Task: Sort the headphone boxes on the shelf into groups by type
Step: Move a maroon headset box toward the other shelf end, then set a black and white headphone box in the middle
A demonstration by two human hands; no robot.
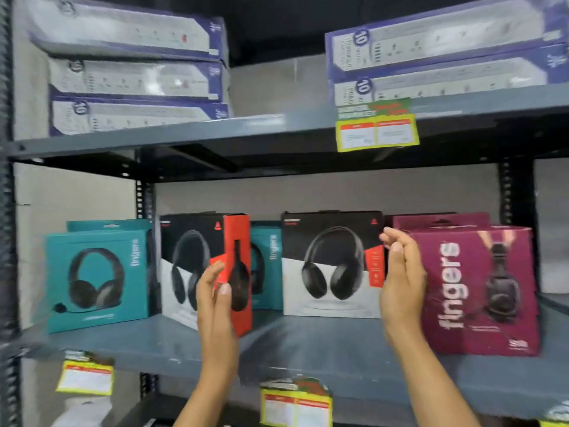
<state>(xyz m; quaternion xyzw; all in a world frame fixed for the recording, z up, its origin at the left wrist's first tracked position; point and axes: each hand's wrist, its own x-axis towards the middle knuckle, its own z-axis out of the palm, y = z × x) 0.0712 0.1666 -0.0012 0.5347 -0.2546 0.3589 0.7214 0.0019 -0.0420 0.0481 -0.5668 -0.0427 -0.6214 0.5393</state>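
Headphone boxes stand on the grey shelf [323,349]. Two teal boxes [98,278] stand at the left, one behind the other. A black, white and red box [184,263] is turned at an angle, and my left hand [215,300] touches its red side, fingers apart. Behind it peeks another teal box [266,266]. A second black and white box [331,263] faces front. My right hand [400,278] is raised between that box and the maroon "fingers" box [480,288], with its fingers apart. Another maroon box stands behind it.
The upper shelf [215,134] carries stacked white and blue power-strip boxes [135,72] at both sides. Yellow price tags [377,134] hang from the shelf edges. A dark upright post [6,241] runs down the left edge.
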